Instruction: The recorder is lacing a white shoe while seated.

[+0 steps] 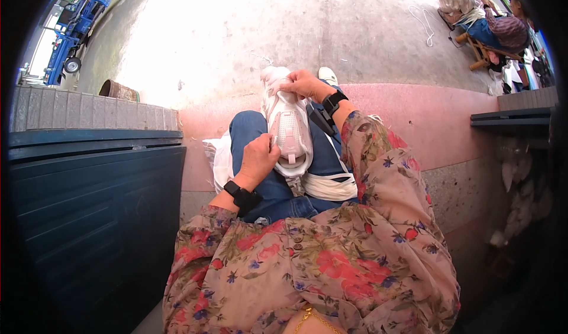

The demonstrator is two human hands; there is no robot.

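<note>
A white and pale pink sneaker [290,121] lies lengthwise between my thighs, its perforated tongue facing up and its collar opening toward me. My left hand [258,161] is closed at the left edge of the shoe, near the collar. Over the shoe's far end, my right hand [306,84] pinches with thumb and forefinger; any lace between them is too small to make out. Pale, crumpled-looking material [274,80] shows beyond the shoe's far end. A looped bundle of white laces [330,186] rests on my right thigh.
Dark blue door panels [97,210] stand close on my left, with a dark ledge [512,118] on the right. A rusty bucket [118,90] and a blue three-wheeled vehicle [74,29] are at the far left. Another person [503,32] sits far right; a white cord [423,23] lies nearby.
</note>
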